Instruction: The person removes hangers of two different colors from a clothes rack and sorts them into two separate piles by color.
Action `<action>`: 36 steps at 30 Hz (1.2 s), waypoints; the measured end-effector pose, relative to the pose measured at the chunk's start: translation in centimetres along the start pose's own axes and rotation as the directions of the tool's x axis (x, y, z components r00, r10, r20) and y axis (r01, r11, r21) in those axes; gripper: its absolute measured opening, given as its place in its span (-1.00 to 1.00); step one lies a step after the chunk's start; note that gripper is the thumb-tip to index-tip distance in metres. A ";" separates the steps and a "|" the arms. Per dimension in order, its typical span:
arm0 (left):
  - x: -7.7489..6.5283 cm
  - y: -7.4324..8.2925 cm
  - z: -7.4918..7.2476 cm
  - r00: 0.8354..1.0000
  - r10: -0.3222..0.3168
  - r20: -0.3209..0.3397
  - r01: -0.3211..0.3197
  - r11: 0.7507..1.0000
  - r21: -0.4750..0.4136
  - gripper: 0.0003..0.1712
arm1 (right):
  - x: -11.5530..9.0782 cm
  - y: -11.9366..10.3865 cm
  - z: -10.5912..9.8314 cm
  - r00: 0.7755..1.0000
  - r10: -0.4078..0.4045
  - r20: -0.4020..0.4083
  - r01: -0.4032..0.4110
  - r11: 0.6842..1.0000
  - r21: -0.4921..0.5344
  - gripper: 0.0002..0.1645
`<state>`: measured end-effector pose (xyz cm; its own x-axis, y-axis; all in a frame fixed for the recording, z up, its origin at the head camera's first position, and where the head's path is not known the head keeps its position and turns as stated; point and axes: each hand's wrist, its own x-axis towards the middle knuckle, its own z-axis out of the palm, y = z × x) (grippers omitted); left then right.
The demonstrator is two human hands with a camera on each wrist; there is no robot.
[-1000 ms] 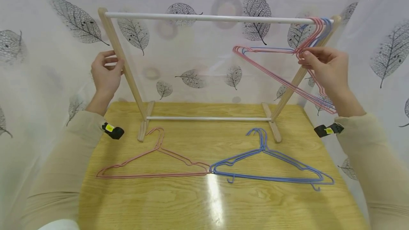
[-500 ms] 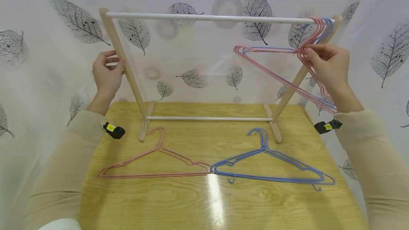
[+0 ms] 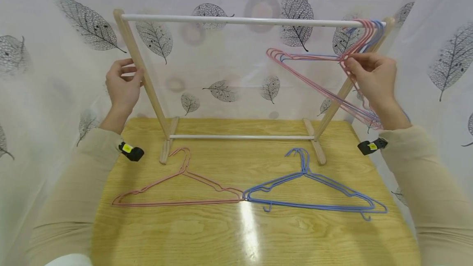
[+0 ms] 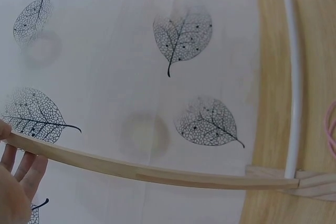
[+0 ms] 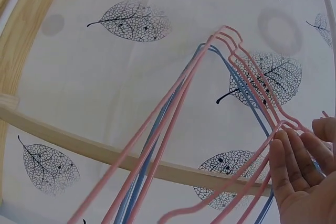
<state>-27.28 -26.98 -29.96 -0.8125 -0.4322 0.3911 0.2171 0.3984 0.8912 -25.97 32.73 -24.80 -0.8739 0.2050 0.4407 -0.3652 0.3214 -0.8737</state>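
In the head view, my left hand (image 3: 123, 85) holds the left wooden post (image 3: 152, 97) of a small garment rack between thumb and fingers. The left wrist view shows its fingertips (image 4: 34, 174) against that post. Near the right end of the rack's white top rod (image 3: 221, 20) hang several pink hangers (image 3: 370, 32) with blue hangers (image 3: 381, 32) to their right. My right hand (image 3: 375, 79) pinches a pink hanger at its neck, just under the hook. In the right wrist view, the fingers (image 5: 294, 161) lie along that neck; part of the grip is hidden.
Pink hangers (image 3: 181, 203) lie flat on the wooden table (image 3: 207, 237) at left. Blue hangers (image 3: 314, 207) lie beside them at right, their corners meeting. A white lower rod (image 3: 240, 137) joins the rack's feet. Leaf-patterned sheeting (image 3: 225, 52) surrounds the table.
My right hand has shifted slightly left at the hanger's neck. The left corner of the hanging pink hangers has risen and spread apart a little. My left hand stays on the post.
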 end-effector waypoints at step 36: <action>0.1 -0.3 0.1 1.000 0.010 -0.012 -0.010 1.000 -0.003 -0.61 | 0.1 -0.5 5.0 0.991 0.051 0.127 -0.037 0.993 -0.108 -0.68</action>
<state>-27.48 -27.10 -30.20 -0.8039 -0.4377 0.4026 0.2266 0.4004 0.8879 -27.50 28.00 -25.32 -0.9250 0.1023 0.3659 -0.2955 0.4118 -0.8621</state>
